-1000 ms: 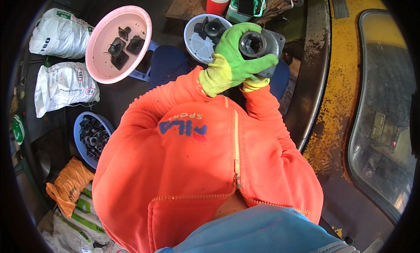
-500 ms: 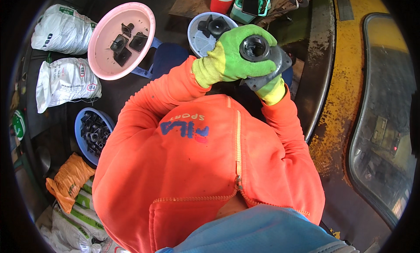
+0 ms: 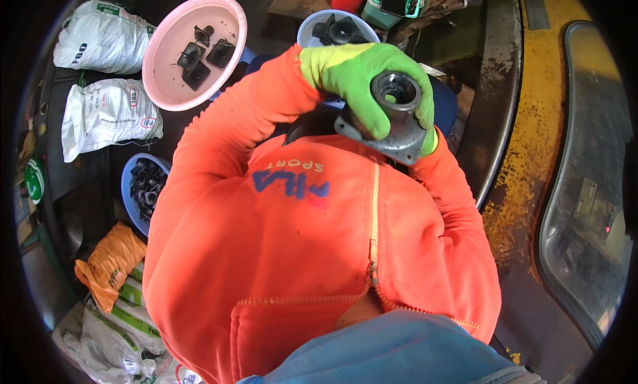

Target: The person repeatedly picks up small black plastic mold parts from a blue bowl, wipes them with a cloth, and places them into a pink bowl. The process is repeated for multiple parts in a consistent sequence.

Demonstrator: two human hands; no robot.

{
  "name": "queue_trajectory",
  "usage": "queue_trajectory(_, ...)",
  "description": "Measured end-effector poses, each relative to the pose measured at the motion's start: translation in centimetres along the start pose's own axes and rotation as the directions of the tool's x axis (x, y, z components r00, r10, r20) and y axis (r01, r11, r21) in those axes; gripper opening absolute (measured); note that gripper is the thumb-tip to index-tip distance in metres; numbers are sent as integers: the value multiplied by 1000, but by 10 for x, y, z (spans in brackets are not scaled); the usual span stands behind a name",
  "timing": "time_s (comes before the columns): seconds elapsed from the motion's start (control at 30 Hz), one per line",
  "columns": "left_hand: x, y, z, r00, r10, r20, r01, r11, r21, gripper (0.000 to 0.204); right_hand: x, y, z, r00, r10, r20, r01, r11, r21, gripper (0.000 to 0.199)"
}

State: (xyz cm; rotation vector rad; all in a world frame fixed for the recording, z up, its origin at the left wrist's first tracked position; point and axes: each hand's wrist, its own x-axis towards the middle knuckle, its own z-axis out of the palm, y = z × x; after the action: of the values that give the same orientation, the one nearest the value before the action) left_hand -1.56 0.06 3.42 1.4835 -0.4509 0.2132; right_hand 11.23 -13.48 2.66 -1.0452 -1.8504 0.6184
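Observation:
Just beyond my chest, I hold a black flanged part (image 3: 401, 130) with a round collar and a flat plate that has holes near its corners. My left hand (image 3: 362, 72), in a green and yellow glove, is closed around the collar, its thumb on the near side. My right hand (image 3: 434, 142) is against the same part from beneath and from the right; the part and my left hand cover most of it. A bit of green shows inside the collar's opening. Similar black parts (image 3: 342, 30) lie in a pale blue basin (image 3: 304, 35) beyond my hands.
To the left, a pink basin (image 3: 159, 72) has several black parts in it. A blue basin (image 3: 127, 191) full of small black pieces stands nearer. White sacks (image 3: 106, 38) and an orange bag (image 3: 113, 264) line the left side. A rusty yellow machine (image 3: 512, 178) with a window stands at right.
Both hands have come nearer my chest with the black part. The part is tilted differently, its collar now facing up towards me, and my left hand has shifted its grip around it.

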Motion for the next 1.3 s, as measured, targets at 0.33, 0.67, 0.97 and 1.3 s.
queue_trajectory(0.33,11,17,8,838,264,-478,184,688,702,70,27,21,-4,894,102,-436,-113,994,1,42)
queue_trajectory(0.67,7,-6,23,780,405,-477,-41,794,607,39,11,12,-3,942,288,-171,-249,943,220,47)
queue_trajectory(0.97,-2,9,23,919,222,-327,-84,918,388,39,0,-4,-8,999,2,54,8,983,-186,48)
queue_trajectory(1.3,-2,-9,3,987,153,39,-154,988,12,45,-27,17,26,967,255,-8,-243,930,275,60)
